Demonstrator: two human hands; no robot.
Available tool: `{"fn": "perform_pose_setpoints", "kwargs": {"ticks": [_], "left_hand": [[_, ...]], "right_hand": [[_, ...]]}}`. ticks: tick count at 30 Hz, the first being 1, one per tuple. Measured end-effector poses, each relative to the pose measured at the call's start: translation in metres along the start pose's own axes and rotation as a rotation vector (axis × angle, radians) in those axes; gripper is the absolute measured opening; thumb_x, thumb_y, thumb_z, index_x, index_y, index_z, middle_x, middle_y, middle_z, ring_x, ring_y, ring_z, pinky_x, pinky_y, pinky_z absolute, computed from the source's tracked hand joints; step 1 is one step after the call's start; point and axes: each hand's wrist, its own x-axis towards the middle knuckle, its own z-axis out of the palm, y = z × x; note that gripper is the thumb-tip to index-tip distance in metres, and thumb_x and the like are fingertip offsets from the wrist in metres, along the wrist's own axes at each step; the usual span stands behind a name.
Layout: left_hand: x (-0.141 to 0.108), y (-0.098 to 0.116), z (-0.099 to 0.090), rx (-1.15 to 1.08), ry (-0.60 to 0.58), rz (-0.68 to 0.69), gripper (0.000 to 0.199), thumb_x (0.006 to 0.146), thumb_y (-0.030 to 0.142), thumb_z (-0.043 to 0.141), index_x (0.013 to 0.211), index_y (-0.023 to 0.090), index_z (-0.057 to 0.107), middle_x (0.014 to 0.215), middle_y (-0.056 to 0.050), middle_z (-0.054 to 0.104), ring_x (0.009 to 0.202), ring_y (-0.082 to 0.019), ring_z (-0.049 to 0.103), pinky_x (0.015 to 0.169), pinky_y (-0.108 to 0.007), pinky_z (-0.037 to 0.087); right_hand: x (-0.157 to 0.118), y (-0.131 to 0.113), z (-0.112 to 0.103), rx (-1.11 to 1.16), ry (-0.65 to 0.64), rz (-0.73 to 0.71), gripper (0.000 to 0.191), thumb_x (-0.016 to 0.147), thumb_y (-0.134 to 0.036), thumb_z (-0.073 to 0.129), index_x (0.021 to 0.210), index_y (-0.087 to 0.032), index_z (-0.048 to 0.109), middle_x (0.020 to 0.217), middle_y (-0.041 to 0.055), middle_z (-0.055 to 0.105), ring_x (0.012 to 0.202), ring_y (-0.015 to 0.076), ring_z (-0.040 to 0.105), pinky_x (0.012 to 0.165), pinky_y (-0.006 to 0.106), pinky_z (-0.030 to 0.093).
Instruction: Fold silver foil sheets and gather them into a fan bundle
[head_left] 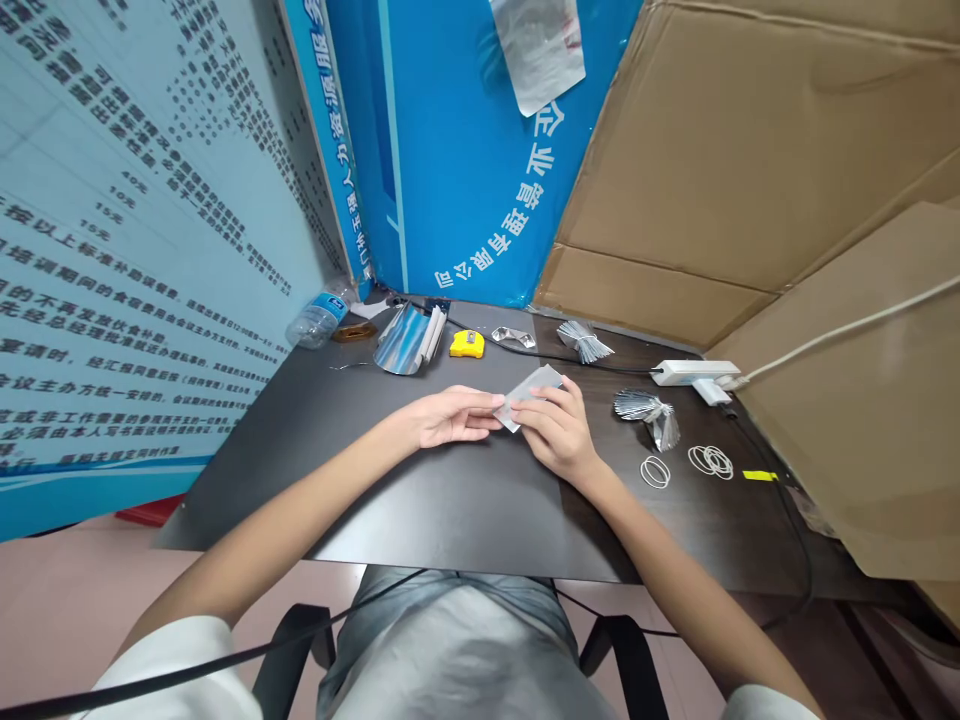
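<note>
A small flat, whitish translucent packet or strip (541, 379) is between my hands, tilted up to the right above the dark table. My right hand (559, 428) grips it with the fingers bent over its front. The fingertips of my left hand (456, 416) touch its lower left end, with the fingers close together and the thumb on top. Beyond the hands lie a yellow tape measure (466, 344), a crumpled silver piece (514, 338) and a fanned silver bundle (585, 341).
A curled silver sheet (410, 340) and a plastic bottle (321, 315) stand at the back left. On the right are a power strip (694, 373), a second silver bundle (649, 415), white rings (710, 461) and a black cable. Blue panels and cardboard (720, 150) enclose the table (420, 510).
</note>
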Motion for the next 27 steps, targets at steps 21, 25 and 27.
{"fn": "perform_pose_setpoints", "kwargs": {"ticks": [21, 25, 27], "left_hand": [[0.003, -0.003, -0.010, 0.100, 0.037, -0.060, 0.049, 0.051, 0.030, 0.110, 0.085, 0.010, 0.080, 0.082, -0.007, 0.079, 0.065, -0.009, 0.070, 0.063, -0.016, 0.060], [0.001, -0.002, -0.011, 0.112, 0.021, -0.048, 0.049, 0.055, 0.035, 0.109, 0.088, 0.013, 0.080, 0.088, -0.007, 0.081, 0.071, -0.011, 0.073, 0.067, -0.018, 0.061], [0.001, -0.004, -0.011, 0.107, 0.002, -0.030, 0.052, 0.056, 0.034, 0.108, 0.095, 0.015, 0.080, 0.090, -0.006, 0.080, 0.075, -0.011, 0.074, 0.070, -0.018, 0.061]], "right_hand": [[0.012, -0.011, -0.006, -0.118, 0.113, -0.268, 0.025, 0.088, -0.007, 0.076, 0.101, -0.027, 0.070, 0.103, -0.0032, 0.084, 0.112, 0.0217, 0.069, 0.125, 0.044, 0.037], [0.012, -0.011, -0.006, -0.131, 0.103, -0.274, 0.026, 0.088, -0.007, 0.076, 0.103, -0.027, 0.069, 0.103, -0.0034, 0.084, 0.109, 0.0221, 0.069, 0.124, 0.045, 0.037], [0.012, -0.012, -0.006, -0.135, 0.097, -0.274, 0.026, 0.088, -0.007, 0.075, 0.103, -0.028, 0.069, 0.104, -0.0039, 0.084, 0.108, 0.0218, 0.070, 0.123, 0.044, 0.038]]}}
